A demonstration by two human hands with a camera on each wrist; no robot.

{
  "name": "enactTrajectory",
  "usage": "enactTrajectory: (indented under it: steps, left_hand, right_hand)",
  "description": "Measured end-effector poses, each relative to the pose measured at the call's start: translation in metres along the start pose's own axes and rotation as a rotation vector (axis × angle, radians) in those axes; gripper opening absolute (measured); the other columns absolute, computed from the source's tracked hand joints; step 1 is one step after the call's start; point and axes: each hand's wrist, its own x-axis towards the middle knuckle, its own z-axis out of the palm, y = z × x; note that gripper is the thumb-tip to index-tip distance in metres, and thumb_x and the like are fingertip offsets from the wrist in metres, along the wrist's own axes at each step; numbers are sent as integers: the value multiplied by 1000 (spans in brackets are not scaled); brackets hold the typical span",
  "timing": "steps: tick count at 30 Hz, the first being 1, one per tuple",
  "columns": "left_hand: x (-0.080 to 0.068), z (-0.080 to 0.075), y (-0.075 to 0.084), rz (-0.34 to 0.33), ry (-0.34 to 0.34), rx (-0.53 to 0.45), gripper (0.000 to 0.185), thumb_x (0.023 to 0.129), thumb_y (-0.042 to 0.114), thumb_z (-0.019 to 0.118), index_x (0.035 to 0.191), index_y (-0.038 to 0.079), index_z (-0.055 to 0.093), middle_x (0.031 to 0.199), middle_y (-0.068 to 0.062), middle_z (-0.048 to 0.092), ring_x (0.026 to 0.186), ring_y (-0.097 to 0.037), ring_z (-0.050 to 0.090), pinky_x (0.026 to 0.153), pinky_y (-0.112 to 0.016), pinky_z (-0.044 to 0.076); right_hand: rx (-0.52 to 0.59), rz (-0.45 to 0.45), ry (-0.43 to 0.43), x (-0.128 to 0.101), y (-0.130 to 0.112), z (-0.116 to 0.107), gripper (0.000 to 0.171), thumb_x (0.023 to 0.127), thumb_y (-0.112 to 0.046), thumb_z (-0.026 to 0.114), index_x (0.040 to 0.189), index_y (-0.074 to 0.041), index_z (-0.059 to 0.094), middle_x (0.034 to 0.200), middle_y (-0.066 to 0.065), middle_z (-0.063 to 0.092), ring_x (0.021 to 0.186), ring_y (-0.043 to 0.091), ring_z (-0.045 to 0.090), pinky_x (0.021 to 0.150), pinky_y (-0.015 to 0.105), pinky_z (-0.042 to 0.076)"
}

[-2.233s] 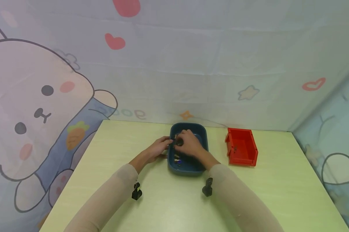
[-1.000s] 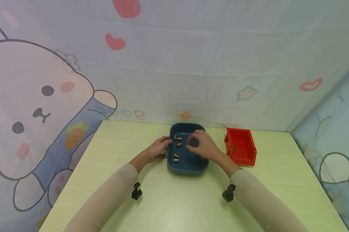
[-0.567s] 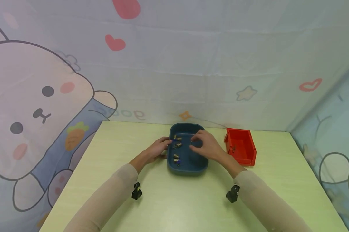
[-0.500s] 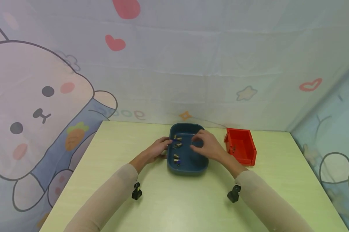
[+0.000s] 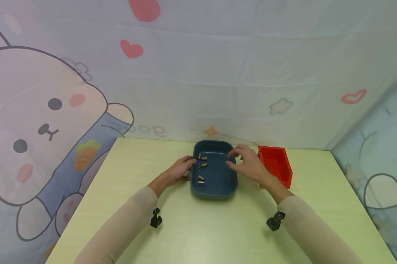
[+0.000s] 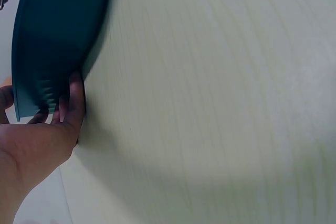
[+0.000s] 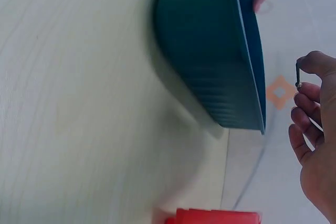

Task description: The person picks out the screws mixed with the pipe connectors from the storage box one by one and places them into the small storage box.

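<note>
Red bin [image 5: 279,165] sits part-hidden by right hand [image 5: 249,163] pinching thin piece [image 7: 298,74]; left hand [image 5: 177,169] grips tub [image 5: 219,181]; cartoon backdrop [image 5: 198,73] rises beyond surface [image 5: 201,234].

The slim piece [image 7: 297,74] in the right hand [image 5: 250,164] looks metal, the bin [image 5: 218,185] at the left hand [image 5: 178,169] smooth plastic, the worktop [image 5: 198,227] beneath both faintly glossy, wood-grained.

The pale, wood-grained table [image 5: 198,231] carries a dark blue basin [image 5: 218,179] near its far edge, with a red bin [image 5: 276,159] standing to the right
</note>
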Motion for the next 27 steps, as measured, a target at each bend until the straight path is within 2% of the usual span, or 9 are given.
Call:
enactTrajectory:
  steps: [4,9,18,23,27]
  left_hand:
    - [0,0,0,-2,4,1,55,113,32,50,161,8,40,154,-17,53,145,-37,49,97,-47,57]
    - [0,0,0,-6,4,3,56,113,33,50,162,9,39,156,-16,52,145,-36,49,98,-47,56]
    - [-1,0,0,-15,5,12,57,113,35,50,163,10,38,158,-16,50,146,-37,48,100,-48,56]
    - [-1,0,0,-16,1,15,58,113,35,50,163,9,37,158,-16,49,146,-37,47,100,-48,56]
    - [0,1,1,-22,2,13,58,113,36,51,163,10,38,158,-16,50,146,-36,48,100,-47,56]
  right_hand:
    - [22,18,36,-4,2,-10,26,93,-20,82,112,-2,77,109,12,69,102,35,64,86,55,56]
    - [8,32,75,-10,8,-22,24,92,-19,82,110,-3,78,109,7,69,100,31,65,85,51,56]
    - [-48,38,87,-21,20,-40,22,93,-21,81,110,-6,77,111,6,69,100,28,64,80,47,57]
    - [-53,34,94,-24,27,-45,24,93,-20,82,110,-5,77,110,6,68,94,25,63,80,50,58]
    - [-45,42,104,-27,33,-49,22,94,-20,82,109,-5,76,108,6,68,97,30,66,83,52,57]
